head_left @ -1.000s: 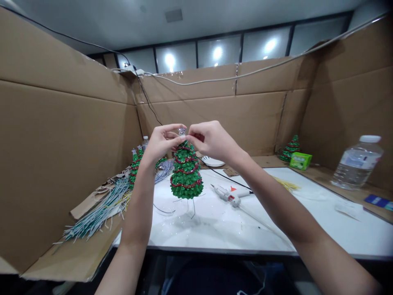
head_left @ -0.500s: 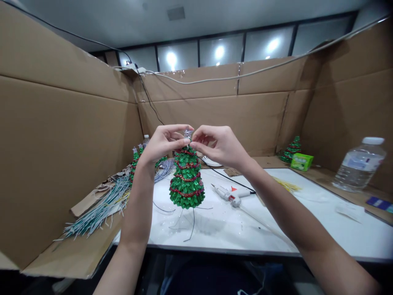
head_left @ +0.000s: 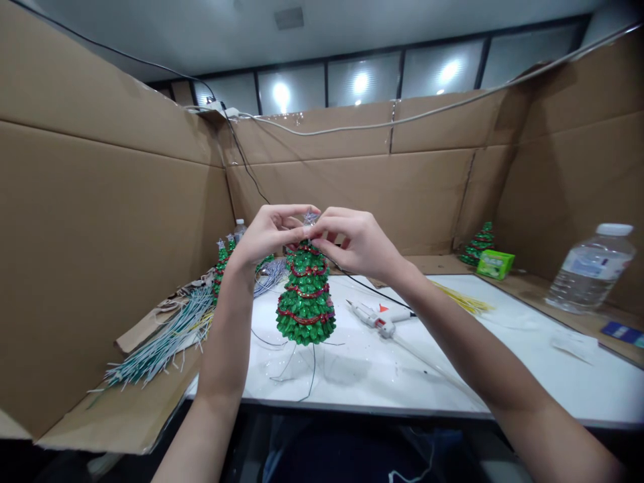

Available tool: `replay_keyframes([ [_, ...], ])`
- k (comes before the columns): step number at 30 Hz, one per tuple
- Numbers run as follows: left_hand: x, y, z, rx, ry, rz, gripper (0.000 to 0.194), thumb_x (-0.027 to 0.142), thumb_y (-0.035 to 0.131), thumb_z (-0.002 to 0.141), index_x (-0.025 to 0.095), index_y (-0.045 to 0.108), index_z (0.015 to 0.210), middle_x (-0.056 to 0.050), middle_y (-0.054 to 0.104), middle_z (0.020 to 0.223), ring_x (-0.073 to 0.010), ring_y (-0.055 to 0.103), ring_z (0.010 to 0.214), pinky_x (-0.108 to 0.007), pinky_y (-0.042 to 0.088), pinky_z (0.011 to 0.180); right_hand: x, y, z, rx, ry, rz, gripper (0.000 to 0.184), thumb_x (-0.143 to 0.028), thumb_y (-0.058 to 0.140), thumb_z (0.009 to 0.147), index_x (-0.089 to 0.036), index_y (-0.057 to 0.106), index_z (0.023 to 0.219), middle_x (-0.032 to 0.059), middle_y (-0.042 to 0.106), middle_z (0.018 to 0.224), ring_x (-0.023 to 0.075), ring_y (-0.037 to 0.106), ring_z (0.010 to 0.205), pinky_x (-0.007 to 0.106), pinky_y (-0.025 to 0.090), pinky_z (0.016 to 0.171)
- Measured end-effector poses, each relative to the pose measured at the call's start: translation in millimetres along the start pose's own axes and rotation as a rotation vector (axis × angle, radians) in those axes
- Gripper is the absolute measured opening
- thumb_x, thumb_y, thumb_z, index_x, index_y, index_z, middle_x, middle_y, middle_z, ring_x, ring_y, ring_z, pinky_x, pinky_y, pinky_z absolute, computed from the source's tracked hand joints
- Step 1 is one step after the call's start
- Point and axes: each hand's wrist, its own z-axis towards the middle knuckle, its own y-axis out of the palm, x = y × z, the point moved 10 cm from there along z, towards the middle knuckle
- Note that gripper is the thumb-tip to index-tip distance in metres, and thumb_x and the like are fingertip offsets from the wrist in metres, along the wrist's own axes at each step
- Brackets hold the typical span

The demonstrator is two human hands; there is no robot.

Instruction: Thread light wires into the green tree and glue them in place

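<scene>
A small green glittery tree (head_left: 305,302) with red garland bands is held up over the white table (head_left: 453,362); thin wires dangle from its base. A silver star (head_left: 310,218) sits at its tip. My left hand (head_left: 269,236) pinches the tree's top from the left, fingers closed. From the right, my right hand (head_left: 355,243) pinches the same spot just under the star. Both hands meet at the tip.
A white glue gun (head_left: 375,316) with a black cord lies right of the tree. Green and white wire strips (head_left: 161,342) lie left, with finished trees (head_left: 221,268) behind. A water bottle (head_left: 586,268), green box (head_left: 495,263), another tree (head_left: 477,245) stand right. Cardboard walls enclose the table.
The tree has drifted slightly lower and nearer, its wires hanging closer to the table edge. Both hands keep pinching the top by the star.
</scene>
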Motion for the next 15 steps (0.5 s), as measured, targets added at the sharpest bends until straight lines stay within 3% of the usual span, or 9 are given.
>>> replay_keyframes([
  [6, -6.4, 2.9, 0.1, -0.030, -0.035, -0.048, 0.042, 0.032, 0.080, 0.073, 0.021, 0.072, 0.113, -0.002, 0.071, 0.068, -0.0146, 0.067, 0.062, -0.023, 0.052, 0.055, -5.1, -0.6, -1.8, 0.027, -0.092, 0.012, 0.016, -0.009, 0.054, 0.085, -0.017, 0.069, 0.085, 0.0033, 0.061, 0.087, 0.0103, 0.057, 0.076, 0.024, 0.046, 0.067],
  [15, -6.0, 3.1, -1.2, -0.035, -0.037, -0.080, 0.042, 0.031, 0.080, 0.073, 0.021, 0.072, 0.113, -0.004, 0.074, 0.073, -0.0145, 0.068, 0.063, -0.022, 0.053, 0.054, -3.2, 1.3, -6.0, -0.008, -0.041, 0.037, 0.018, -0.009, 0.055, 0.082, -0.017, 0.070, 0.087, 0.0039, 0.059, 0.093, 0.0097, 0.054, 0.074, 0.024, 0.045, 0.062],
])
